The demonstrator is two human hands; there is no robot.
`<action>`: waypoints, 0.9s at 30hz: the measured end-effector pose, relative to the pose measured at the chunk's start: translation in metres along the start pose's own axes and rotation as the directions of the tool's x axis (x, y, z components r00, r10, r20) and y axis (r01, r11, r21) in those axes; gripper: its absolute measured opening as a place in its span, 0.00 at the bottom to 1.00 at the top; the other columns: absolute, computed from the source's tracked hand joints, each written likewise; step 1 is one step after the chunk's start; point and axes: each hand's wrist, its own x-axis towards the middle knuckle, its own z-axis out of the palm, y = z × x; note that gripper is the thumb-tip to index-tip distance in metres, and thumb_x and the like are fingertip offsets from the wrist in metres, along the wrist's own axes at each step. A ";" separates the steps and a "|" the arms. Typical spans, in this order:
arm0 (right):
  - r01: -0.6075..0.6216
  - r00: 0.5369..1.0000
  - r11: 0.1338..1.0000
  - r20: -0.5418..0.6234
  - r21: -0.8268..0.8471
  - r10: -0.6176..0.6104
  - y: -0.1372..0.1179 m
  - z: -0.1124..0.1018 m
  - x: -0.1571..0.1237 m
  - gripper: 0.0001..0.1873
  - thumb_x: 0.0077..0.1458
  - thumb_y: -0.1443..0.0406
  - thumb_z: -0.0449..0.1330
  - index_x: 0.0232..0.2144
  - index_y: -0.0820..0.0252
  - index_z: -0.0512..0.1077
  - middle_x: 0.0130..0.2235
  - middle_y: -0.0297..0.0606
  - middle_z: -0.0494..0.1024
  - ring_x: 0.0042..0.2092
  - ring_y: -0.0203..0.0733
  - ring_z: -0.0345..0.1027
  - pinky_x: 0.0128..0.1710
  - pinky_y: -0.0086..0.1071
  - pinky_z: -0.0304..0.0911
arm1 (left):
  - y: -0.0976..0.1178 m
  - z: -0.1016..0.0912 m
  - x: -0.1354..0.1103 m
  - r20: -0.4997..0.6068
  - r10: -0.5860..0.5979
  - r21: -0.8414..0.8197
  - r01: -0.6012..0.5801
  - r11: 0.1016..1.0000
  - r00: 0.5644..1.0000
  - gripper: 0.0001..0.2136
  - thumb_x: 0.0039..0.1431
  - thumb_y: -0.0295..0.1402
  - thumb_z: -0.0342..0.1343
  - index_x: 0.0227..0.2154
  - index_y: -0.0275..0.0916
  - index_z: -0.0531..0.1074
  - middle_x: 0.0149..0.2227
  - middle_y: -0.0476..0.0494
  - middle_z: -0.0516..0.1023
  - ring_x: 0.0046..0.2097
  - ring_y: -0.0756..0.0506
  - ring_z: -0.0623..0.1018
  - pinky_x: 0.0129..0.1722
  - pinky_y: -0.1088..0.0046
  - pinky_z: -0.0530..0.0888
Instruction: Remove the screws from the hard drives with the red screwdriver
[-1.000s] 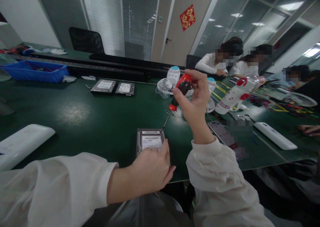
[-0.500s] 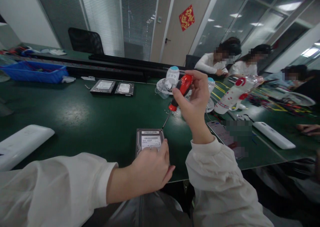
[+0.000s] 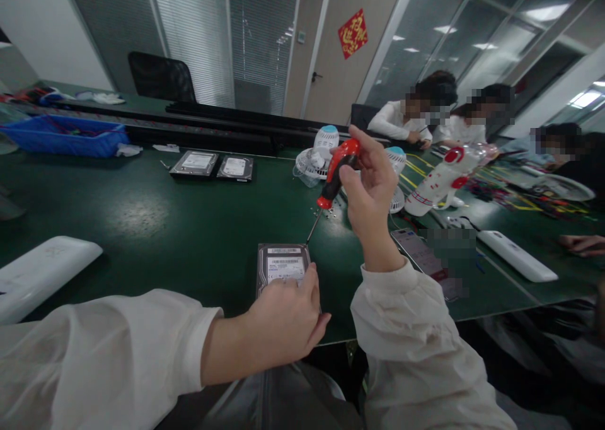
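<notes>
A hard drive [image 3: 285, 265] lies label up on the green table near its front edge. My left hand [image 3: 288, 316] rests over its lower part and grips it, hiding that part. In my right hand [image 3: 373, 187] is a screwdriver [image 3: 338, 173] with a red and black handle, held between thumb and fingers. The screwdriver leans, its thin shaft running down to the drive's far right corner; whether the tip sits in a screw is too small to tell. Several small screws [image 3: 331, 213] lie on the table beyond the drive.
Two more hard drives [image 3: 193, 164] lie farther back, near a blue bin [image 3: 66, 137]. Small white fans [image 3: 326, 141] stand behind my right hand. To the right are a bottle [image 3: 444, 176], a phone [image 3: 423, 260] and a white device [image 3: 517, 255]. Other people sit at the far right.
My right thumb and fingers have shifted on the screwdriver's handle, and the handle has tilted slightly left. My left hand and the hard drive have stayed put.
</notes>
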 end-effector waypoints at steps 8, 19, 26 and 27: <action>0.016 0.998 0.994 -0.062 -0.111 -0.023 0.000 0.002 0.000 0.23 0.55 0.54 0.66 0.52 0.47 0.69 0.50 0.35 0.76 0.46 0.44 0.74 0.48 0.47 0.74 | 0.001 0.000 -0.001 -0.003 -0.006 -0.007 0.006 1.000 1.000 0.28 0.71 0.43 0.41 0.56 0.22 0.73 0.62 0.17 0.69 0.35 0.40 0.83 0.25 0.67 0.75; 0.014 1.000 0.999 -0.019 -0.029 -0.015 -0.004 0.001 0.001 0.21 0.59 0.55 0.62 0.54 0.46 0.69 0.49 0.36 0.76 0.49 0.45 0.75 0.48 0.47 0.74 | 0.000 -0.001 0.000 0.013 -0.007 -0.011 0.007 1.000 1.000 0.28 0.70 0.44 0.42 0.55 0.24 0.74 0.61 0.18 0.70 0.34 0.41 0.82 0.25 0.68 0.74; 0.011 0.999 0.999 -0.037 -0.045 -0.012 -0.004 0.000 0.002 0.23 0.58 0.52 0.61 0.55 0.45 0.67 0.50 0.37 0.74 0.46 0.44 0.73 0.47 0.46 0.74 | 0.000 0.000 0.000 0.011 -0.010 -0.002 0.010 1.000 1.000 0.29 0.70 0.44 0.42 0.57 0.22 0.72 0.62 0.17 0.69 0.34 0.41 0.82 0.25 0.68 0.73; 0.011 0.999 1.000 -0.035 -0.017 -0.011 -0.004 0.000 0.002 0.23 0.59 0.51 0.60 0.55 0.45 0.67 0.49 0.36 0.74 0.46 0.44 0.73 0.47 0.46 0.74 | 0.000 0.001 0.000 0.013 -0.010 0.000 0.010 1.000 1.000 0.29 0.70 0.44 0.42 0.57 0.23 0.72 0.62 0.17 0.69 0.34 0.41 0.82 0.25 0.68 0.73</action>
